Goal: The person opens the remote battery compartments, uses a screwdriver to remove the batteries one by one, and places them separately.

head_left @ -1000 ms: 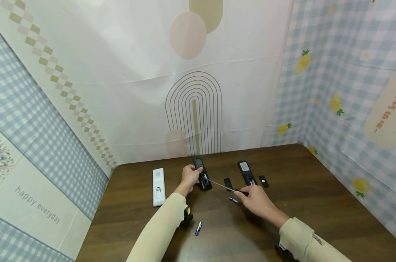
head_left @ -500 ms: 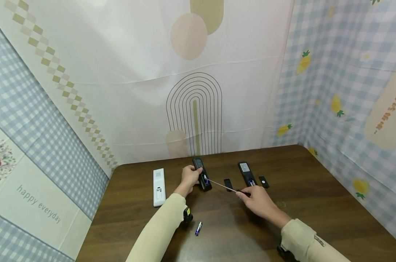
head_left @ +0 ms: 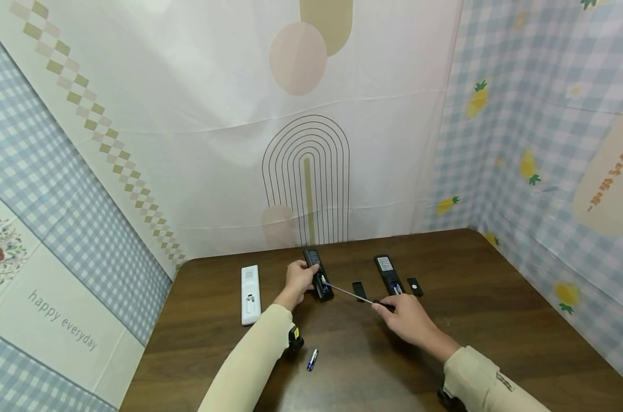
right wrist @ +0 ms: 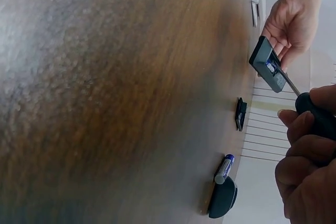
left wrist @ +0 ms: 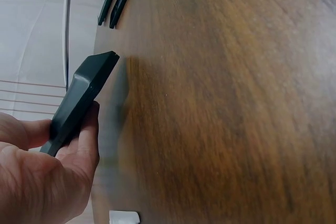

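Observation:
My left hand (head_left: 302,277) grips a black remote (head_left: 318,274) lying back-up on the brown table (head_left: 496,309); its battery bay is open, with blue cells inside. The right hand (head_left: 385,308) pinches the black handle of a thin screwdriver (head_left: 348,292), whose tip rests in that bay. From the left wrist, my left hand (left wrist: 58,156) wraps the remote (left wrist: 84,98) from below. From the right wrist, my right hand (right wrist: 307,150) curls round the screwdriver handle (right wrist: 317,116), and the tip meets the remote (right wrist: 268,64).
A second black remote (head_left: 388,272) lies to the right, with a blue battery (right wrist: 224,168) at its near end. Two black battery covers (head_left: 359,289) (head_left: 415,285) lie beside it. A white remote (head_left: 249,286) sits left, a loose battery (head_left: 312,359) near me.
Both hands stay nearly still with the screwdriver tip in the bay. A small battery seen beside the right hand one second ago no longer shows.

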